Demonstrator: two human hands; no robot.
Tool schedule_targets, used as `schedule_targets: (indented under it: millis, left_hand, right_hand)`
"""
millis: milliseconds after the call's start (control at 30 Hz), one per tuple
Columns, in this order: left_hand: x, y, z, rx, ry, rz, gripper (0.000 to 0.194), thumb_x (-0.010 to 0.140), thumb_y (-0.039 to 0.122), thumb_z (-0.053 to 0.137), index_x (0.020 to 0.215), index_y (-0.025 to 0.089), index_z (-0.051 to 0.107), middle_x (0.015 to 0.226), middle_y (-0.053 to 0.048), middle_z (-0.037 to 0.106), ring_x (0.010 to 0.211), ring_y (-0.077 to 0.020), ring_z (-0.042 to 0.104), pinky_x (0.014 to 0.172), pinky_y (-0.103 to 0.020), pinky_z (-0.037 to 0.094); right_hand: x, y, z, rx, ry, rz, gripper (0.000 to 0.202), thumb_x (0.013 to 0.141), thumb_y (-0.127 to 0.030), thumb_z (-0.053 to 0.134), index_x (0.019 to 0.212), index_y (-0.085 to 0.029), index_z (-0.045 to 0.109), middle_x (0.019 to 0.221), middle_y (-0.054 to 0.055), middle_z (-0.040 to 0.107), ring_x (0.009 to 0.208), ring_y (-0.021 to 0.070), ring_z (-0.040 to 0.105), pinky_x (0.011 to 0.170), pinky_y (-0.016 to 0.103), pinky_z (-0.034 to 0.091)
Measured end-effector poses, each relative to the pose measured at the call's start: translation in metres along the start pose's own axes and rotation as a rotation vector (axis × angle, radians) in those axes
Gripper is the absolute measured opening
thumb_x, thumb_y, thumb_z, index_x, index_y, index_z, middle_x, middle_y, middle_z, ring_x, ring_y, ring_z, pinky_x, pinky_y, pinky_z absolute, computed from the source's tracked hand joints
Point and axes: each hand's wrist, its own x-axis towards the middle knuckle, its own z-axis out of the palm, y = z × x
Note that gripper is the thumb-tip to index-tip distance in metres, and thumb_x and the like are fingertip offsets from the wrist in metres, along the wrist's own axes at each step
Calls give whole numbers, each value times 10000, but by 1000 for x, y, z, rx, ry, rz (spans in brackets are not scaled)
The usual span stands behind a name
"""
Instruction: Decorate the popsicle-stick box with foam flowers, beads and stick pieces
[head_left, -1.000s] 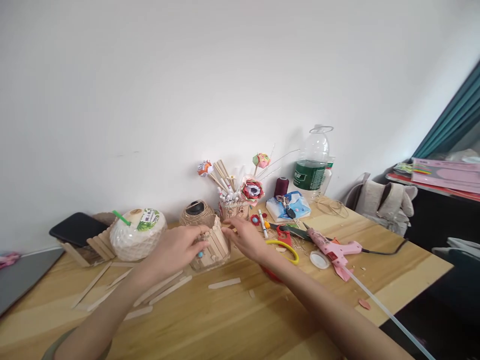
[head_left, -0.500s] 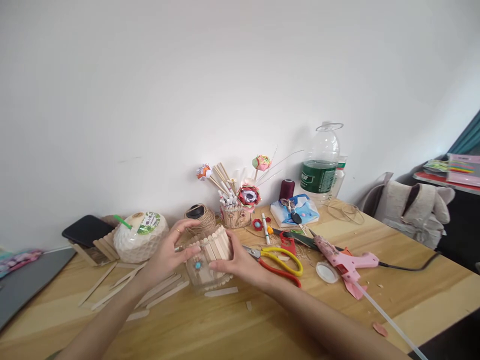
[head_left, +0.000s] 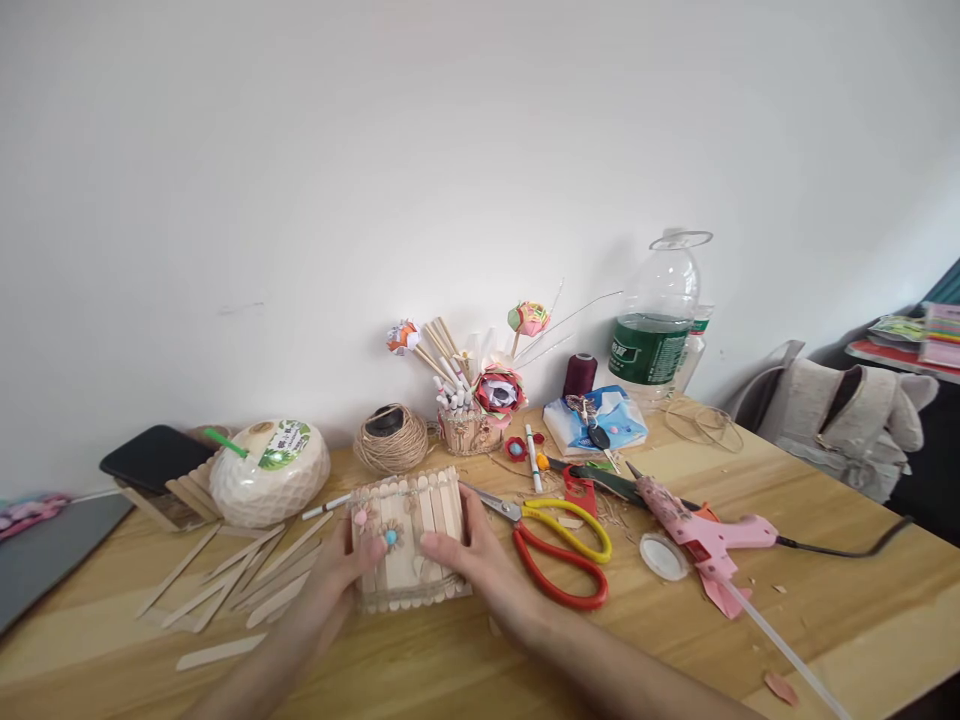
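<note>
Between my two hands is a small container covered with wooden craft sticks (head_left: 405, 565), its decorated side turned up toward me. A blue bead flower (head_left: 391, 538) and a pinkish one sit on that side. My left hand (head_left: 337, 575) grips its left edge, thumb on the front near the blue bead. My right hand (head_left: 476, 560) clasps the right edge, thumb on the front and fingers behind. Loose craft sticks (head_left: 281, 595) lie to the left of my left hand. Scissors (head_left: 562, 550) with red and yellow handles rest right of my right hand.
A ball of twine (head_left: 391, 445) and a decorated pot (head_left: 472, 432) with paper flowers stand behind. At left are a wrapped coconut (head_left: 270, 480) and a phone (head_left: 156, 455). A pink glue gun (head_left: 705, 540), a round lid (head_left: 664, 557) and a large bottle (head_left: 652, 345) are at right.
The stick-covered container has turned so its decorated side faces me more squarely. My left hand has moved from its top down to its left edge. The view has shifted slightly.
</note>
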Motion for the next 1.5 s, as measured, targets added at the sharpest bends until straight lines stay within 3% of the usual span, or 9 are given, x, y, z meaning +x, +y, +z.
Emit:
schedule_targets:
  millis: [367,567,767,900,1033,1100,1200,1367,1500]
  left_hand:
    - [0,-3,-1,51,-30,4,729,486,356,816,1106,188,470,1019,-97,685,994,-303,621,860,-422,490]
    - [2,-5,-5,58,-49,67,764,467,397,821,1098,180,449,1006,-102,678,998,-296,607,856,-403,479]
    - [3,-3,-10,132,-96,42,818,475,270,822,1180,175,420,1080,-115,648,1024,-306,590,860,-407,468]
    - [1,-1,-6,143,-119,35,841,479,237,811,1210,195,398,1176,-111,605,1089,-307,558,887,-400,459]
    - [-3,0,-1,114,-129,-3,830,497,237,802,1202,207,365,1143,-96,632,1071,-278,578,881,-365,467]
    - [-3,0,0,109,-136,-16,813,499,241,807,1184,204,370,1139,-98,636,1060,-273,588,877,-357,470]
    - [0,-4,-1,114,-146,-22,794,499,256,822,1161,204,387,1128,-107,642,1040,-287,601,872,-380,475]
    - [6,-12,-5,112,-124,3,851,468,279,847,1174,196,379,1132,-125,633,1059,-313,586,872,-407,478]
    - [5,-14,-4,105,-103,2,903,497,274,835,1226,188,308,1116,-132,637,1040,-306,598,875,-408,473]
  right_hand:
    - [6,6,-12,-144,-42,5,805,570,-450,757,1226,-226,347,1266,88,529,1208,267,454,1005,421,352]
    - [9,5,-13,-158,-93,38,766,592,-328,735,1245,-206,354,1212,90,569,1138,275,512,957,419,386]
    - [2,-8,-7,-124,-113,62,693,627,-227,670,1255,-209,376,1224,67,568,1151,255,498,976,404,360]
    - [3,-6,-10,-160,-82,76,661,656,-306,669,1244,-219,379,1303,75,503,1215,261,442,987,408,355]
    - [9,6,-17,-201,11,62,845,640,-374,689,1322,-239,210,1402,104,356,1282,274,346,1041,458,280]
    - [10,8,-19,-336,55,-18,881,645,-413,686,1330,-237,159,1436,114,261,1322,267,259,1081,461,201]
    - [6,5,-19,-652,135,-310,781,711,-386,653,1316,-249,178,1421,97,208,1340,247,169,1101,454,138]
    - [-2,-9,-19,-1035,177,-742,146,840,-217,527,977,-254,496,1012,53,488,1007,216,472,873,384,385]
    - [-2,-14,-20,-1161,123,-788,63,845,-208,523,858,-226,464,823,31,529,790,187,508,690,321,418]
